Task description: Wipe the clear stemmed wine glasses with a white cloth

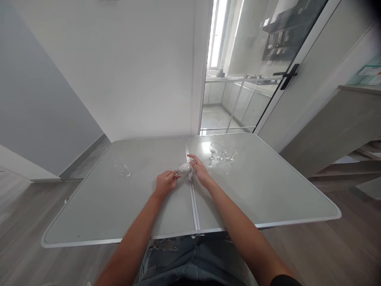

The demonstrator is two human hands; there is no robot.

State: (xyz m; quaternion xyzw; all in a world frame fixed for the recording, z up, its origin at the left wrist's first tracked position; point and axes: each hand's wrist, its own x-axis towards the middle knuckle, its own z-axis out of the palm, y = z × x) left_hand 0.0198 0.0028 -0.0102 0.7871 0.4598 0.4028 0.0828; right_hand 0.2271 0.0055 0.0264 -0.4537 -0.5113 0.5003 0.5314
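A clear stemmed glass [183, 169] is held sideways above the table's middle seam. My left hand [166, 182] pinches it at its stem end, on the left. At the bowl's mouth is my right hand [200, 170], with a crumpled white cloth [192, 170] under its fingers. The cloth presses against the rim, and part of it may be inside the bowl; I cannot tell how far. My right index finger extends beyond the glass. Upright stemmed glasses [220, 153] stand in a row to the right of my hands.
Another clear glass item [122, 167], hard to make out, lies on the left part of the grey folding table [98, 206]. The table's far edge meets a white wall [119, 71]. A glass door [238, 79] with a black handle [288, 75] is behind the right half.
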